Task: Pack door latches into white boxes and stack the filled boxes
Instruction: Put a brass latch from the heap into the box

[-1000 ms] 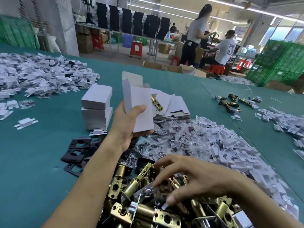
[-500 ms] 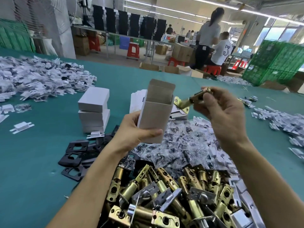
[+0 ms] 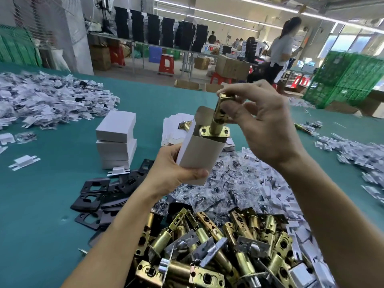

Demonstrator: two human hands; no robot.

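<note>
My left hand grips an open white box tilted up over the table, its flap raised at the back. My right hand pinches the top of a brass door latch, which stands upright with its faceplate at the box's mouth. A heap of brass latches lies near me under both arms. Three closed white boxes are stacked to the left of the held box.
Black strike plates lie left of the latch heap. Bagged screws and white plastic parts spread to the right, more white parts at far left. Flat box blanks sit behind the held box. People work beyond the green table.
My right hand took a latch from the heap, lifted it, turned it upright and brought it down to the mouth of the box. My left hand opened the box and tilted it.
</note>
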